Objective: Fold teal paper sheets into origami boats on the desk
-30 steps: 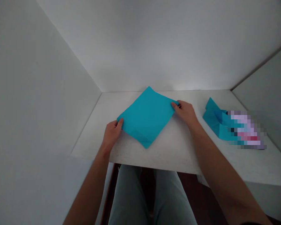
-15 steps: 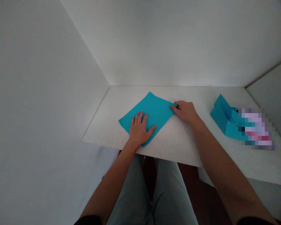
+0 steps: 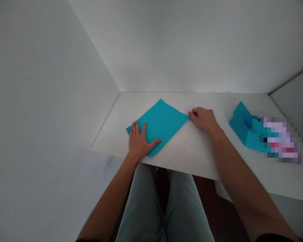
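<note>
A sheet of turquoise paper (image 3: pixel 164 122) lies turned cornerwise on the white desk (image 3: pixel 192 161). Across its lower left part my left hand (image 3: pixel 139 143) rests flat with spread fingers, the thumb pointing right along the near edge. My right hand (image 3: pixel 204 118) is closed in a pinch at the paper's right corner. The fingertips hide the very tip of that corner, which looks slightly lifted.
To the right on the desk sits a folded turquoise paper piece (image 3: pixel 246 129), and against it a pixelated item (image 3: pixel 281 139) whose kind I cannot make out. White walls (image 3: pixel 179 47) bound the desk at the back and left.
My left hand has slid left over the paper, towards its left corner. My right thumb no longer lies over the paper's right corner; only the fingertips meet it.
</note>
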Action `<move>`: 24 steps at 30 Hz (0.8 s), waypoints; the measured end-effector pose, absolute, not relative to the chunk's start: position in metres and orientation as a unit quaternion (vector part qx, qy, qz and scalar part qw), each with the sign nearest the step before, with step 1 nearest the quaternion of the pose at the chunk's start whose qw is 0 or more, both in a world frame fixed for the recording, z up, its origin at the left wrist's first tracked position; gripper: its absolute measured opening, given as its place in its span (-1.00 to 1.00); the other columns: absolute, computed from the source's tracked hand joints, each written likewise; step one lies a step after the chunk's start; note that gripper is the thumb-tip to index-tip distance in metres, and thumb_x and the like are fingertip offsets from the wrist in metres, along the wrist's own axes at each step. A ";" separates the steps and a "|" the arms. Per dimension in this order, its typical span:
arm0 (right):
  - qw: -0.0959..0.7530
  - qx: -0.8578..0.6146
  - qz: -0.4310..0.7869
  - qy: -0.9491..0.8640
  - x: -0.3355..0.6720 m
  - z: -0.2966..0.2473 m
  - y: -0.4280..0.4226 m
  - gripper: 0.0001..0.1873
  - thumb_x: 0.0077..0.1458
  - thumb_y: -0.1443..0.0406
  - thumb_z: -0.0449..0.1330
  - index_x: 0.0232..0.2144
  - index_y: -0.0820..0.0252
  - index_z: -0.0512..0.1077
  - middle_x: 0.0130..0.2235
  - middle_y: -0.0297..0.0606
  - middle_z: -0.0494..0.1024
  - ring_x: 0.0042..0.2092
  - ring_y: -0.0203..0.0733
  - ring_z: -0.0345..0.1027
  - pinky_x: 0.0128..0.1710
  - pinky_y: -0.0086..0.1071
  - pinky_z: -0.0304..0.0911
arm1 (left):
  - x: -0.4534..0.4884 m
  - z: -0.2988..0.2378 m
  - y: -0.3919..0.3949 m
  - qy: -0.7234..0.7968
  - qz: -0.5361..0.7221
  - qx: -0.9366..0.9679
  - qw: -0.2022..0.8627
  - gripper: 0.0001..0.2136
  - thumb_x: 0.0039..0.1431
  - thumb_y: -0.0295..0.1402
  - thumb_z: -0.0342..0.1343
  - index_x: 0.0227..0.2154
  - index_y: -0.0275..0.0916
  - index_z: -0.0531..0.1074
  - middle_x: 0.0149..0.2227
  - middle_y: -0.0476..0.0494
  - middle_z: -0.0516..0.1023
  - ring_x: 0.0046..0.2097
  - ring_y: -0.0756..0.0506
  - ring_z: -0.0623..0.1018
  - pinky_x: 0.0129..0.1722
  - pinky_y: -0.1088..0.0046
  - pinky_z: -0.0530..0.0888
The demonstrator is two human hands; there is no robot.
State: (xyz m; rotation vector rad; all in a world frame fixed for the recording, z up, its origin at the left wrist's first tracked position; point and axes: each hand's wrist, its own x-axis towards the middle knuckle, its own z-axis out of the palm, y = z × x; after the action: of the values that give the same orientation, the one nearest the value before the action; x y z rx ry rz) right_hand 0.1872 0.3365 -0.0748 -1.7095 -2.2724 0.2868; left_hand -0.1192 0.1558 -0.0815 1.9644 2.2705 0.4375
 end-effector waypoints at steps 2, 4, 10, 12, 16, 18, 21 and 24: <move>0.198 -0.601 0.089 -0.769 0.189 -0.072 0.337 -0.59 0.41 0.09 0.01 -0.28 0.16 0.56 -0.11 0.04 0.62 -0.03 0.19 0.48 0.05 0.07 0.25 | -0.120 -0.082 0.155 0.748 0.133 0.649 0.041 0.21 0.08 0.45 0.19 0.56 -0.34 0.07 0.60 -0.60 -0.10 0.61 -0.57 -0.12 0.54 -0.24 -0.03; 0.275 -0.580 0.087 -0.762 0.184 -0.067 0.332 -0.57 0.45 0.06 0.00 -0.11 0.18 0.58 0.00 0.08 0.62 0.01 0.19 0.50 0.10 0.10 0.29 | -0.119 -0.083 0.155 0.747 0.125 0.652 0.030 0.23 0.07 0.47 0.17 0.57 -0.35 0.05 0.60 -0.62 -0.10 0.61 -0.58 -0.12 0.53 -0.25 -0.03; 0.298 -0.330 0.155 -0.882 0.105 -0.065 0.282 -0.38 0.56 -0.04 -0.15 0.40 0.07 0.37 0.45 -0.08 0.40 0.44 0.12 0.28 0.44 0.11 0.20 | -0.116 -0.086 0.155 0.751 0.078 0.655 -0.017 0.21 0.11 0.48 0.12 0.57 -0.37 0.05 0.60 -0.60 -0.07 0.61 -0.58 -0.07 0.52 -0.24 0.04; 0.245 -0.270 0.181 -0.914 0.071 -0.074 0.271 -0.30 0.56 -0.08 -0.19 0.48 0.09 0.28 0.52 -0.13 0.28 0.52 0.08 0.14 0.52 0.12 0.09 | -0.116 -0.086 0.155 0.752 0.069 0.655 -0.030 0.21 0.11 0.49 0.11 0.56 -0.39 0.07 0.59 -0.62 -0.04 0.60 -0.56 -0.03 0.52 -0.22 0.06; 0.164 -0.252 0.197 -0.933 0.032 -0.095 0.280 -0.25 0.55 -0.11 -0.23 0.51 0.10 0.26 0.52 -0.12 0.25 0.55 0.07 0.08 0.56 0.13 -0.01 | -0.116 -0.088 0.156 0.749 0.073 0.658 -0.034 0.26 0.05 0.52 0.11 0.54 -0.44 0.10 0.57 -0.68 -0.01 0.60 -0.55 -0.01 0.53 -0.18 0.07; 0.149 -0.265 0.174 -0.937 0.030 -0.103 0.297 -0.24 0.53 -0.14 -0.20 0.51 0.08 0.25 0.53 -0.12 0.23 0.56 0.09 0.05 0.59 0.15 -0.12 | -0.116 -0.089 0.156 0.747 0.073 0.660 -0.035 0.30 0.01 0.54 0.12 0.54 -0.46 0.08 0.57 -0.70 -0.02 0.60 -0.58 -0.02 0.52 -0.20 0.07; 0.142 -0.291 0.140 -0.936 0.038 -0.108 0.323 -0.15 0.48 -0.23 -0.14 0.54 0.10 0.20 0.57 -0.11 0.12 0.58 0.14 -0.01 0.60 0.15 -0.16 | -0.117 -0.090 0.155 0.743 0.073 0.664 -0.034 0.34 0.00 0.55 0.12 0.54 -0.51 0.05 0.57 -0.72 -0.04 0.60 -0.60 -0.04 0.52 -0.24 0.05; 0.125 -0.310 0.120 -0.935 0.046 -0.110 0.345 -0.06 0.43 -0.29 -0.14 0.55 0.15 0.15 0.58 -0.09 0.08 0.58 0.15 -0.03 0.60 0.09 -0.15 | -0.119 -0.092 0.151 0.735 0.077 0.673 -0.029 0.32 0.05 0.55 0.05 0.53 -0.55 0.03 0.57 -0.73 -0.05 0.60 -0.58 -0.05 0.53 -0.23 0.04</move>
State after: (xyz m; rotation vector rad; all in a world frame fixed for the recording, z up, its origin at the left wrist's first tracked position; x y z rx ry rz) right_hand 0.0464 0.3451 -0.1101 -0.9024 -2.7231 0.3506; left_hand -0.1187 0.1511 -0.0917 2.1543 2.3523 0.2456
